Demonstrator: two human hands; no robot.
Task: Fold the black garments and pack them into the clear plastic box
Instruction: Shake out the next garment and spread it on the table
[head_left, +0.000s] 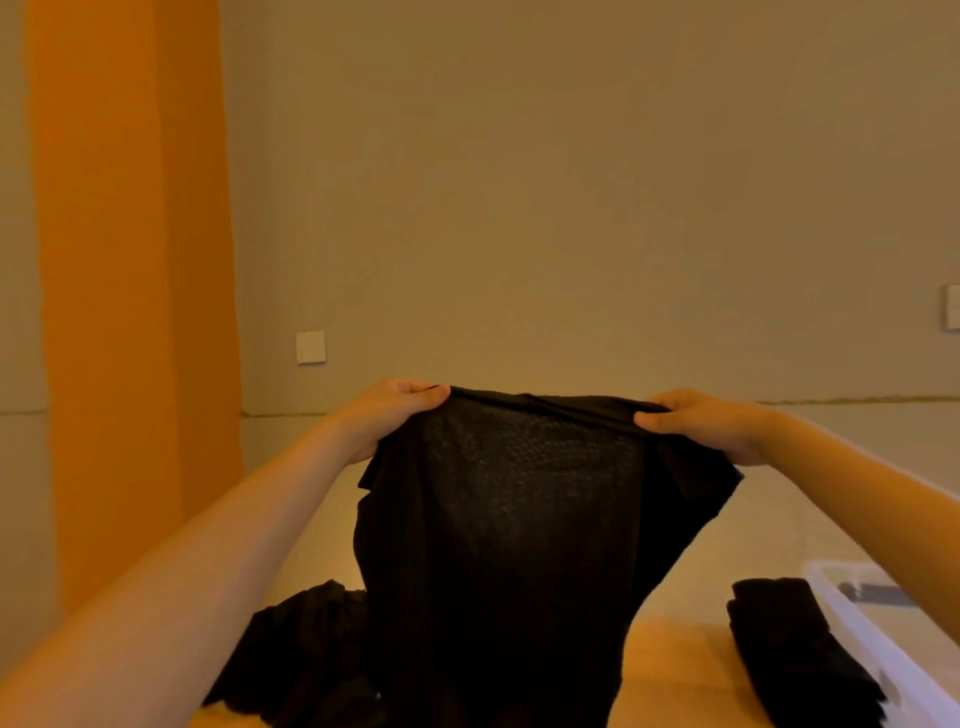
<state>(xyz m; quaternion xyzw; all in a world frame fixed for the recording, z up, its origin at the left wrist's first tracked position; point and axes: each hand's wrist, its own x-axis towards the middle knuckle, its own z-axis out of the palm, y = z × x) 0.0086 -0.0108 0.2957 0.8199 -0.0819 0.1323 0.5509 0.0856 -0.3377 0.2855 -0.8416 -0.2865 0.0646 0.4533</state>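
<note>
The fingers of the left hand (387, 415) and of the right hand (711, 426) are curled and pinch the top edge of one black mesh garment (509, 519), held up in the air so that it hangs down wide at the middle of the view. I count three black things: the held one, one crumpled black pile (296, 660) at 7 o'clock on the wooden table (675, 670), and one folded black garment (779, 639) at 4 o'clock. This folded one lies just beside the single clear plastic box (883, 665) at the right edge.

Just the one cam, strapped to my head, pointing forward and a bit down over the table (670, 660) toward the far wall (519, 182) (wide-angle, hands up close).
</note>
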